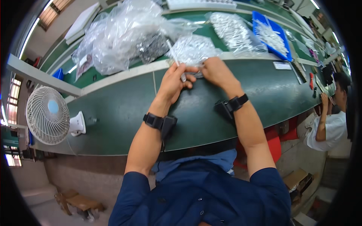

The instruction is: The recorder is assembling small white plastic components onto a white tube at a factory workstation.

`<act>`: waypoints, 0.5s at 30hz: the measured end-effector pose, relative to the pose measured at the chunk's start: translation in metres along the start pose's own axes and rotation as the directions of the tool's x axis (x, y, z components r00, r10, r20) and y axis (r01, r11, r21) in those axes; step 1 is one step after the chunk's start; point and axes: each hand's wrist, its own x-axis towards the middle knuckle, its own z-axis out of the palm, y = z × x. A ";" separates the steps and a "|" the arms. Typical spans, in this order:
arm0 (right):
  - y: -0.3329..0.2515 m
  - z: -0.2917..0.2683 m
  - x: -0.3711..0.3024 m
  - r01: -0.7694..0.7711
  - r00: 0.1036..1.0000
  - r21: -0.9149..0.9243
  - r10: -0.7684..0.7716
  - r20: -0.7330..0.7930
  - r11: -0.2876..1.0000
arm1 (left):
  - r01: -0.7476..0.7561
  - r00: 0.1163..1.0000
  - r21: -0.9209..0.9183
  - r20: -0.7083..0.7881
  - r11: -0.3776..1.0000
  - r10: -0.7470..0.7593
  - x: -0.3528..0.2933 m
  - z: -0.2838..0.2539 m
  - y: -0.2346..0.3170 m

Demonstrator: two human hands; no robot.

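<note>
Left hand (174, 83) is clamping a slim white rod (183, 77) near the green worktop's (120, 109) far edge. Right hand (218, 73) is curling beside a clear bag (196, 47), grip unclear. White fan (48, 116) is standing at left.

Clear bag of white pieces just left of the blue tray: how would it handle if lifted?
The clear bag is probably floppy, as its thin film looks wrinkled. The white pieces inside would likely shift and sag, being many and separate. Its shiny surface may be slippery.

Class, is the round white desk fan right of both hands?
No, the fan stands left of both the left hand and right hand.
</note>
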 end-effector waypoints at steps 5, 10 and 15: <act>-0.026 -0.021 0.000 -0.108 0.984 -0.068 0.116 0.134 0.992 | -0.030 0.999 -0.001 0.028 1.000 0.030 -0.009 -0.001 -0.005; -0.024 -0.020 -0.011 -0.075 0.989 -0.148 0.092 0.115 0.986 | -0.043 0.999 0.018 0.015 0.999 0.042 -0.013 -0.004 -0.013; -0.024 -0.025 -0.011 -0.122 0.987 -0.112 0.133 0.089 0.986 | -0.063 0.998 0.005 -0.010 0.998 0.064 -0.020 0.006 -0.007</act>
